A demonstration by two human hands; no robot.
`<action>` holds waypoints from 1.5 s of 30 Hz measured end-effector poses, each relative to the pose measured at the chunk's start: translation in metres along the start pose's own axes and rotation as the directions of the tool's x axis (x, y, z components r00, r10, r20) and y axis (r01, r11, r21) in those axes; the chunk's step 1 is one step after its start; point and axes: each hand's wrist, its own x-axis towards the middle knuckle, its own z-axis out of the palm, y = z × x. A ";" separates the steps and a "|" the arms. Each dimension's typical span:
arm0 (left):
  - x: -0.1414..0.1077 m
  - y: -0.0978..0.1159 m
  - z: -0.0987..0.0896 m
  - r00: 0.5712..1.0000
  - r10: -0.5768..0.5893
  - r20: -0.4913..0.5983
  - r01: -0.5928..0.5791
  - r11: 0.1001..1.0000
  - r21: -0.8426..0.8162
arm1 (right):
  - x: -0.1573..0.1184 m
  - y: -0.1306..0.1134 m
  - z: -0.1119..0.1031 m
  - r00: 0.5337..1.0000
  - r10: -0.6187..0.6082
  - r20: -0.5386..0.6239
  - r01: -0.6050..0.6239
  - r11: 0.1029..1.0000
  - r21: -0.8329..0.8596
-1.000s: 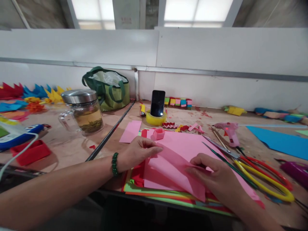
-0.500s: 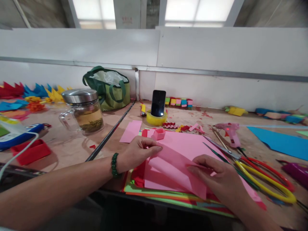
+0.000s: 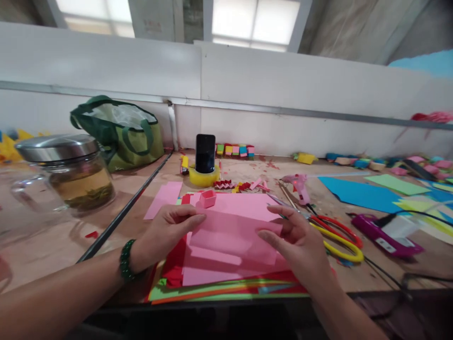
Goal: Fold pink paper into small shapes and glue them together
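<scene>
Between my hands a pink sheet of paper (image 3: 233, 236) is held up, slightly tilted, above a stack of coloured paper (image 3: 212, 295). My left hand (image 3: 166, 233), with a green bead bracelet at the wrist, pinches its upper left corner between thumb and fingers. At the right edge, my right hand (image 3: 295, 243) grips the sheet with the thumb in front and the fingers partly behind. A small folded pink paper box (image 3: 207, 199) sits just beyond the sheet, on the stack. Scissors with red and yellow handles (image 3: 341, 255) lie right of my right hand.
A glass mug of tea (image 3: 79, 184) and a green bag (image 3: 123, 134) stand at left. A phone (image 3: 205, 153) leans in a yellow tape roll (image 3: 204, 176). Toward the right are a pink glue gun (image 3: 299, 186), a purple power strip (image 3: 384, 236) and blue paper (image 3: 361, 194).
The view has swung to the right. My right hand has lifted its end of the pink sheet, and the sheet is now flatter and more level; the left hand keeps its pinch.
</scene>
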 end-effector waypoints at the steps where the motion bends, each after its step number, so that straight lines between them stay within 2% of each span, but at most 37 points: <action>1: 0.000 -0.001 0.000 1.000 -0.004 -0.001 0.004 1.000 0.014 | 0.000 0.000 0.000 1.000 0.003 -0.014 -0.003 1.000 0.011; 8: -0.001 -0.004 -0.003 0.999 -0.033 0.003 0.033 0.998 0.059 | 0.001 0.005 -0.001 1.000 0.001 -0.031 0.002 0.994 0.106; 33: -0.001 0.002 0.000 0.999 -0.049 0.018 0.047 0.996 0.079 | 0.002 0.007 0.000 1.000 -0.007 -0.020 0.008 0.998 0.059; 36: 0.000 0.003 0.000 0.995 -0.080 0.061 0.075 0.994 0.081 | 0.003 0.008 0.000 1.000 -0.021 -0.010 0.021 1.000 0.002; 38: 0.000 0.002 0.001 0.989 -0.093 0.117 0.077 0.988 0.130 | 0.003 0.009 0.000 0.999 -0.034 0.014 0.035 0.994 -0.108; 41: 0.000 -0.003 0.002 0.981 -0.087 0.173 0.029 0.950 0.310 | 0.002 0.011 0.002 0.994 -0.041 0.105 0.071 0.952 -0.299; 45: 0.004 -0.010 0.002 0.975 -0.053 0.213 -0.063 0.863 0.502 | 0.003 0.014 0.005 0.978 -0.009 0.207 0.090 0.919 -0.383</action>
